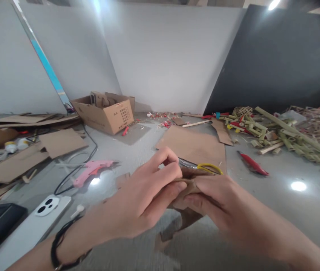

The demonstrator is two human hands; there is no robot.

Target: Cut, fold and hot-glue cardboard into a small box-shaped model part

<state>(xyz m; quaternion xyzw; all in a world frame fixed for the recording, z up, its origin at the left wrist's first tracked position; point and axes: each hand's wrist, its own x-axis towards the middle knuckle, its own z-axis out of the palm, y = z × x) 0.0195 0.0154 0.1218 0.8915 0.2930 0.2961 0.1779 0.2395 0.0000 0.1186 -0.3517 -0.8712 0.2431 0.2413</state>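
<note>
My left hand (154, 188) and my right hand (216, 197) meet at the front middle, both closed on one small piece of cardboard (181, 199). Thumbs and fingertips pinch its upper edge, and the fingers hide much of it. Behind the hands lie scissors (209, 168) with yellow handles, partly covered by the hands. They rest by a large flat cardboard sheet (193, 145). A pink glue gun (93, 171) lies to the left of my left hand, its cord trailing away.
An open cardboard box (106, 116) stands at the back left. Cardboard scraps (62, 142), a white phone (32, 229) and a black case (1, 229) lie left. At right are a red knife-like tool (253, 163) and a pile of green bamboo pieces (284, 135). Panels rise behind.
</note>
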